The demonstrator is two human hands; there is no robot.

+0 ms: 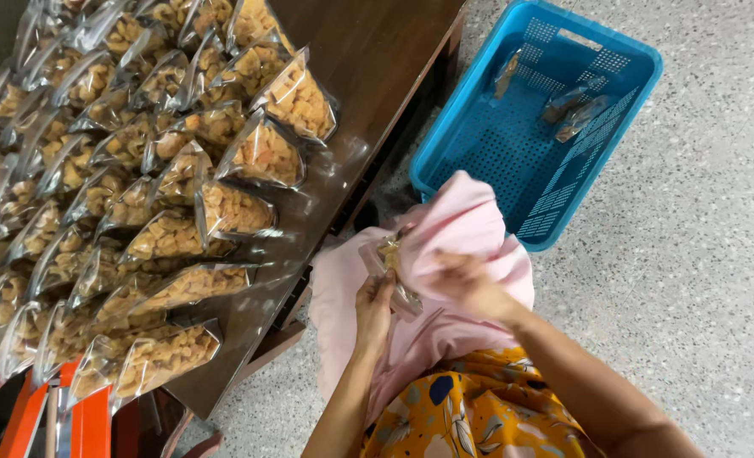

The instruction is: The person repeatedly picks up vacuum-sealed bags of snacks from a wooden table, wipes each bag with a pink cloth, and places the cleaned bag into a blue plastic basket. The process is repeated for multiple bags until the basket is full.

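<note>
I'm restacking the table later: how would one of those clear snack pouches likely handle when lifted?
Probably light for its size: each snack pouch holds loose puffy pieces. The glossy film looks slippery and likely crinkles rather than staying stiff. The pouches lean on each other on the table, so pulling one may topple neighbours.

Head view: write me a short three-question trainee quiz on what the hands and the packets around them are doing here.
1. True or false: the left hand grips a clear snack pouch against a pink cloth.
2. Where do a few packets already lie?
A. in the blue basket on the floor
B. on an orange chair
C. inside a cardboard box
3. Fill in: the rows of filled pouches lie on a dark ____ table.

Key
1. True; the right hand, blurred, is on the cloth beside it.
2. A
3. wooden
</note>
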